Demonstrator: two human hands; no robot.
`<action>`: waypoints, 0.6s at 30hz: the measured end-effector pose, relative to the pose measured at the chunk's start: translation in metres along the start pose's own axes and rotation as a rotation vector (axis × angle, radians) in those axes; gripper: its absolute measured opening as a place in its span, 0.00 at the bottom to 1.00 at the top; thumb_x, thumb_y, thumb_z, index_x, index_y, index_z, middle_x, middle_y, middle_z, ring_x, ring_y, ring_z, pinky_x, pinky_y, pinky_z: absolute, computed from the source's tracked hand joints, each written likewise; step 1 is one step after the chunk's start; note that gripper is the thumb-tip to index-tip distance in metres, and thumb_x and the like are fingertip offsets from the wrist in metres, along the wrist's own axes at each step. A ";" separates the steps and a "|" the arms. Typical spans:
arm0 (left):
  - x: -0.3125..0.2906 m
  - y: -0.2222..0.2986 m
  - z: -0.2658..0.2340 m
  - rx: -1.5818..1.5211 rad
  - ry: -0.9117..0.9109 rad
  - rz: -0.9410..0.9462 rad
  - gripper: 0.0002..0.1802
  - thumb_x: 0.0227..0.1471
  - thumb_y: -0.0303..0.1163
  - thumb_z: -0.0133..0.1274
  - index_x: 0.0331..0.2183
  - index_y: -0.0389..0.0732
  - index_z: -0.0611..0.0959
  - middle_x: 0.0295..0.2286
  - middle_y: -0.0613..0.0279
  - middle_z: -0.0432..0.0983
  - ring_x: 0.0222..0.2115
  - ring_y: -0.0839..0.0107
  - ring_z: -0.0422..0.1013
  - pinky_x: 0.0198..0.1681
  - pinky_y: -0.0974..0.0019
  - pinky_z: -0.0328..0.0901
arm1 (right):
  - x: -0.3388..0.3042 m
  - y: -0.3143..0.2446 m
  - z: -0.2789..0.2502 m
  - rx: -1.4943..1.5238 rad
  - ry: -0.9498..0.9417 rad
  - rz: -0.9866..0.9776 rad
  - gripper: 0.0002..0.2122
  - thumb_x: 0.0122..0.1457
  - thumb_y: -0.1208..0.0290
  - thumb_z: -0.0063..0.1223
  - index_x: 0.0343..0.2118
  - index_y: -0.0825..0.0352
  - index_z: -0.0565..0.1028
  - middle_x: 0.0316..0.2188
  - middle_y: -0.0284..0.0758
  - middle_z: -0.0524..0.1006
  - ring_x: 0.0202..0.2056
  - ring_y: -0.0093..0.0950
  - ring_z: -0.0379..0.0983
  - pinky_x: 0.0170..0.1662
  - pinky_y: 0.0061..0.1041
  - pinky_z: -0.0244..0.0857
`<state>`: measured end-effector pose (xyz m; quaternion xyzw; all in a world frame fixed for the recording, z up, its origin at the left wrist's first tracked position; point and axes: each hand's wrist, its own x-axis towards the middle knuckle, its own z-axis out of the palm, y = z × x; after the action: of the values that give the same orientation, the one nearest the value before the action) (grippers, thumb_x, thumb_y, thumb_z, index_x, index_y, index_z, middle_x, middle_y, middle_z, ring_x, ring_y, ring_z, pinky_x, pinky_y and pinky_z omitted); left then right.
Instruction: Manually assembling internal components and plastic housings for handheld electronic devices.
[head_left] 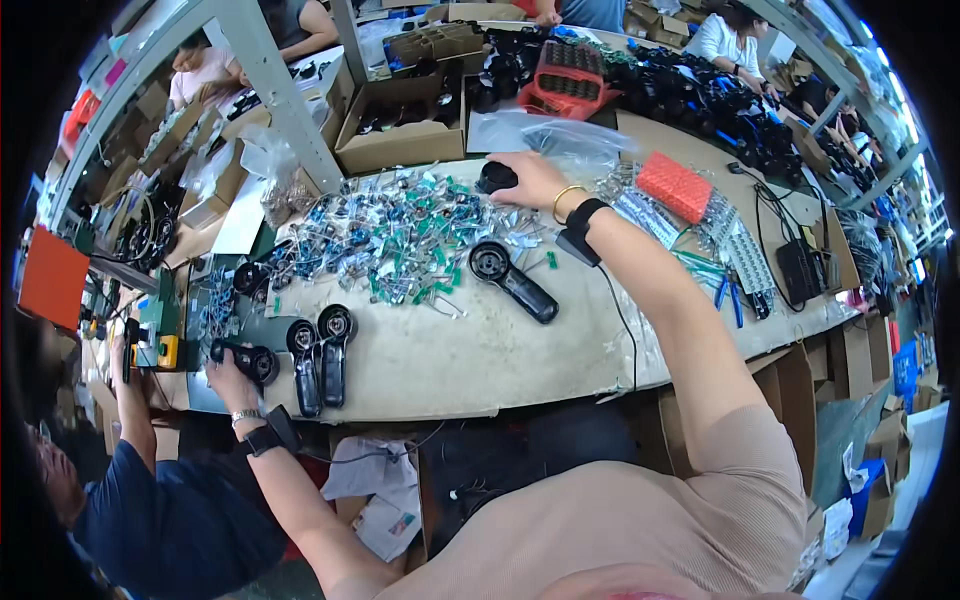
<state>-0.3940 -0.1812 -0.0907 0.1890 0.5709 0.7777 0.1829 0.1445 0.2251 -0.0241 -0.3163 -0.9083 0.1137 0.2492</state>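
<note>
At the left end of the table, my left hand (232,382) is closed on a black shell (256,364) with a round head, much like a handheld fan housing. Beside it lie two similar black housings (318,355), handles toward me. My right hand (532,182) reaches to the far side of the table, its fingers around a round black part (497,177). That part is at the edge of a wide heap of small parts (400,235), with green boards, metal pieces and wires. Another black housing (513,282) lies in the middle, below my right hand, its hollow side up.
A cardboard box (402,115) of black parts stands behind the heap. To the right are a red bubble-wrap packet (674,187), blue-handled pliers (737,303) and a black adapter with cables (796,272). At my left, a co-worker's hand (124,350) is near a yellow-and-green device (158,340).
</note>
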 end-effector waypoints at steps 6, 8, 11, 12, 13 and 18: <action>-0.041 0.022 0.021 0.798 0.345 0.444 0.20 0.59 0.30 0.58 0.49 0.30 0.75 0.41 0.52 0.76 0.41 0.61 0.74 0.47 0.64 0.69 | -0.002 -0.030 -0.026 -0.097 0.119 -0.081 0.30 0.45 0.62 0.69 0.54 0.62 0.75 0.48 0.44 0.77 0.53 0.43 0.71 0.57 0.39 0.64; -0.076 0.050 0.040 0.666 0.383 0.619 0.18 0.61 0.29 0.56 0.50 0.31 0.76 0.40 0.54 0.77 0.40 0.66 0.74 0.44 0.68 0.69 | 0.001 -0.070 -0.044 -0.026 0.209 -0.151 0.30 0.45 0.66 0.69 0.54 0.62 0.75 0.47 0.43 0.74 0.51 0.42 0.71 0.54 0.37 0.66; -0.169 0.099 0.076 0.458 0.264 0.585 0.11 0.63 0.26 0.53 0.46 0.31 0.77 0.36 0.56 0.77 0.36 0.71 0.75 0.41 0.71 0.70 | -0.013 -0.153 -0.070 0.138 0.229 -0.283 0.28 0.46 0.70 0.69 0.53 0.62 0.75 0.47 0.42 0.71 0.49 0.39 0.72 0.53 0.34 0.67; -0.195 0.106 0.086 0.393 0.143 0.569 0.08 0.63 0.24 0.51 0.43 0.31 0.78 0.34 0.57 0.78 0.34 0.73 0.75 0.39 0.72 0.70 | -0.018 -0.174 -0.070 0.195 0.271 -0.373 0.26 0.46 0.72 0.69 0.51 0.62 0.76 0.48 0.41 0.70 0.48 0.38 0.72 0.52 0.32 0.67; -0.226 0.114 0.090 0.420 0.028 0.520 0.06 0.63 0.23 0.51 0.40 0.31 0.79 0.32 0.58 0.78 0.32 0.74 0.75 0.37 0.72 0.70 | -0.019 -0.191 -0.059 0.225 0.256 -0.379 0.26 0.46 0.72 0.69 0.51 0.62 0.76 0.48 0.41 0.70 0.48 0.38 0.72 0.52 0.32 0.67; -0.336 0.089 0.083 0.549 -0.533 0.068 0.06 0.61 0.26 0.54 0.36 0.35 0.83 0.31 0.57 0.78 0.29 0.69 0.77 0.36 0.67 0.71 | -0.043 -0.255 -0.006 0.373 0.055 -0.517 0.18 0.49 0.74 0.67 0.44 0.64 0.76 0.49 0.40 0.69 0.48 0.37 0.72 0.51 0.33 0.68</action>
<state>-0.0689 -0.3061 -0.0116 0.4455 0.6839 0.5249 0.2414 0.0442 0.0007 0.0573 -0.0269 -0.9150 0.2029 0.3478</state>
